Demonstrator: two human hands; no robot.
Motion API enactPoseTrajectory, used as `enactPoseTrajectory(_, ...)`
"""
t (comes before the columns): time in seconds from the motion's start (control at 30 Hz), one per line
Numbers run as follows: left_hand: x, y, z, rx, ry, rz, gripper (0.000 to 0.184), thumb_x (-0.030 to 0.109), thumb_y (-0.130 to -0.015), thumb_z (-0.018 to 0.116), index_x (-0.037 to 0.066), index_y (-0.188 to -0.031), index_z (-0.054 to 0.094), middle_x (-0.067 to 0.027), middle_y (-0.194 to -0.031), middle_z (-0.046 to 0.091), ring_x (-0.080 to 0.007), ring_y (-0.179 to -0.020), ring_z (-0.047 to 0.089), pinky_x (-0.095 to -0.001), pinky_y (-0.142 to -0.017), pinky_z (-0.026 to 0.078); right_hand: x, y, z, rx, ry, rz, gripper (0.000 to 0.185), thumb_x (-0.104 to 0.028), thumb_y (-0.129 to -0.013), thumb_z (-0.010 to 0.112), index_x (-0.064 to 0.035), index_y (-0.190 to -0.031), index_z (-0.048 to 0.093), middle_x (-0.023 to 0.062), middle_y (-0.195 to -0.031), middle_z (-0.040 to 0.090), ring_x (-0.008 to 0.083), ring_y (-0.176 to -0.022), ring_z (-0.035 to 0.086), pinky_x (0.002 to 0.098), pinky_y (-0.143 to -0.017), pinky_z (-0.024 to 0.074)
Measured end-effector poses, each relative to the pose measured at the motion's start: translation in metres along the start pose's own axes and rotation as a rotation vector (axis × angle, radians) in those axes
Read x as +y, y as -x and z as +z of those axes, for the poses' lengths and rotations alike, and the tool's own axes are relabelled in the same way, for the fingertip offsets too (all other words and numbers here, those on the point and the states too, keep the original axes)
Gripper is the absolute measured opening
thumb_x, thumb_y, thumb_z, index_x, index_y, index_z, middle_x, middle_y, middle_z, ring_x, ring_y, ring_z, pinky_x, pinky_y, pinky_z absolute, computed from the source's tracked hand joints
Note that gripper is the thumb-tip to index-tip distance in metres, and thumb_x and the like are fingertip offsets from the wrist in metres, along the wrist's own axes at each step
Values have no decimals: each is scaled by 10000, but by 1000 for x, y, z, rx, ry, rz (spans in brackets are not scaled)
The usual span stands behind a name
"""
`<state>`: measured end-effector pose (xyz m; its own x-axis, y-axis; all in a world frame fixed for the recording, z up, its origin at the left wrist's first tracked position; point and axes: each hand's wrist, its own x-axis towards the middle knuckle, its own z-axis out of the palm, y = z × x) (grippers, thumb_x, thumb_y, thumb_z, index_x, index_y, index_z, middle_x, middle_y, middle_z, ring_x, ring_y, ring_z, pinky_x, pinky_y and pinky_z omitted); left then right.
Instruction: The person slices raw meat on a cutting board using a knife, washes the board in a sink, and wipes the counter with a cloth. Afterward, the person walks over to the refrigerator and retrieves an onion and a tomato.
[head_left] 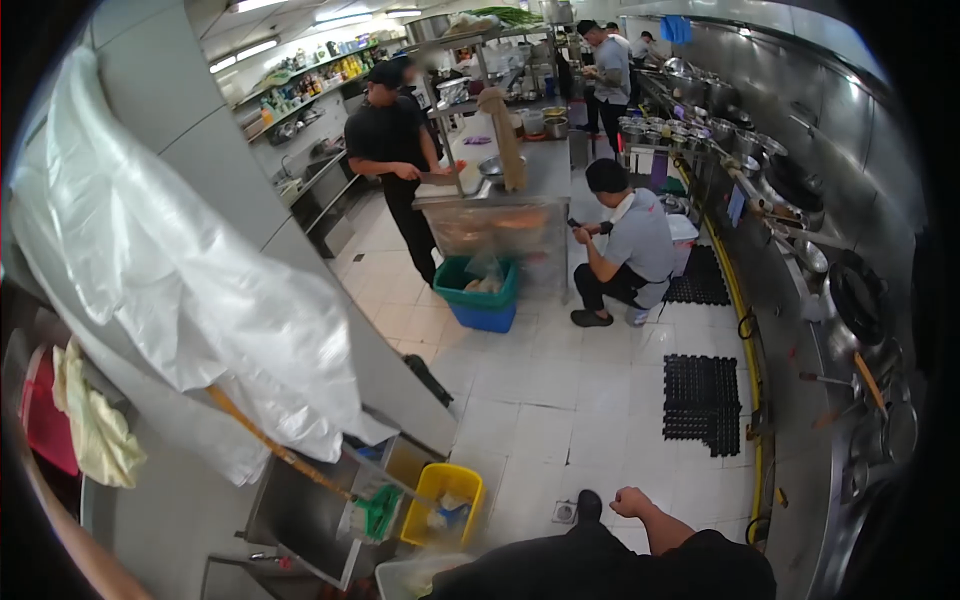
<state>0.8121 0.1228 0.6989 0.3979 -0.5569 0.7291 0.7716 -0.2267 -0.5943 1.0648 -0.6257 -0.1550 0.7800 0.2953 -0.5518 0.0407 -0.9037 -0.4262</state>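
My right hand [630, 502] is closed in a fist above the tiled floor [520, 425], beside my dark shoe [589, 506], and nothing shows in it. A bare forearm [85, 555] rises along the lower left edge; my left hand is out of view. Near that edge are a red basin [48, 410] and a pale yellow cloth [95, 425]. White plastic sheeting [200, 270] hangs at the left. Below it, a wooden handle [270, 438] slants down toward a green item [378, 510] by a yellow bin [442, 505].
A person in grey [638, 245] crouches mid-floor; another in black [385, 150] stands at a steel counter [545, 185]. A blue bin [486, 315] stands below it. Black mats [700, 400] and a yellow pipe [757, 420] lie along the right-hand cooking line [805, 400].
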Motion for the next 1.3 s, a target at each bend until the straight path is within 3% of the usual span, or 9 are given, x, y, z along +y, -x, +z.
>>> enactPoseTrajectory(0.1, 59, -6, -68, 385, 348, -429, 74, 46, -947, 539, -7, -970, 585, -176, -918, 635, -290, -785, 617, -374, -689, 520, 13, -39, -43, -5, -102, 62, 392, -383, -781, 619, -18, -891, 712, 204, -849, 697, 368, -793, 667, 428, -797, 539)
enactPoseTrajectory(0.13, 55, 8, -98, 261, 9, -233, 183, 143, -958, 577, -22, -1026, 540, -195, -958, 626, -265, -802, 612, -359, -693, 527, 10, -53, -64, -36, -140, 85, 386, -372, -775, 611, -8, -864, 706, 212, -790, 691, 354, -688, 675, 415, -751, 554)
enactPoseTrajectory(0.2, -44, 74, -137, -551, 1155, 176, 433, 387, -983, 526, -31, -1090, 489, -236, -1052, 585, -273, -868, 632, -330, -749, 543, 13, -94, -91, -64, -275, 138, 357, -340, -800, 609, 9, -797, 684, 174, -666, 664, 297, -558, 651, 404, -637, 564)
enactPoseTrajectory(0.37, 270, 184, -257, -1035, 1941, -1498, 332, 287, -947, 542, -9, -1048, 654, -165, -929, 684, -245, -756, 657, -347, -693, 521, -63, -173, -177, -316, -859, 38, 321, -291, -913, 602, 29, -884, 604, 99, -696, 610, 216, -550, 620, 361, -533, 569)
enactPoseTrajectory(0.43, 377, 181, -282, -1975, 1143, -1804, 220, 314, -820, 669, 121, -923, 678, -25, -705, 655, -84, -429, 469, -220, -356, 318, -118, -194, -214, -416, -856, 11, 396, -363, -937, 588, 32, -905, 598, 109, -722, 619, 206, -540, 602, 349, -507, 547)
enactPoseTrajectory(0.57, 590, 158, -345, -2020, 1601, -2091, 327, 277, -861, 680, 80, -1117, 632, -34, -839, 675, -91, -535, 570, -224, -431, 452, -222, -265, -288, -711, -690, -181, 506, -487, -975, 490, 9, -982, 588, 106, -759, 644, 164, -504, 566, 285, -406, 428)
enactPoseTrajectory(0.73, 814, 282, -274, -2156, 2464, -2083, 253, 261, -910, 602, 53, -1043, 656, -71, -887, 647, -153, -714, 622, -301, -614, 527, -344, -253, -458, -759, -1486, -1067, 657, -258, -909, 599, -110, -1472, 293, 172, -1340, 491, 320, -1026, 585, 501, -777, 508)
enactPoseTrajectory(1.03, 974, 26, 53, -2051, 2821, -1359, 418, 404, -976, 537, 58, -1209, 506, -71, -875, 621, -162, -488, 588, -273, -418, 473, -417, -387, -520, -593, -1533, -769, 209, -209, -940, 594, -26, -1039, 594, 131, -1001, 630, 246, -875, 640, 370, -676, 540)
enactPoseTrajectory(1.3, 1106, 72, 169, -2640, 2841, -1075, 559, 579, -982, 397, 107, -1244, 541, -62, -774, 608, -148, -526, 593, -273, -437, 451, -489, -568, -474, -543, -976, -724, 638, -111, -894, 665, -40, -1448, 359, 52, -1224, 560, 151, -1068, 554, 294, -932, 446)
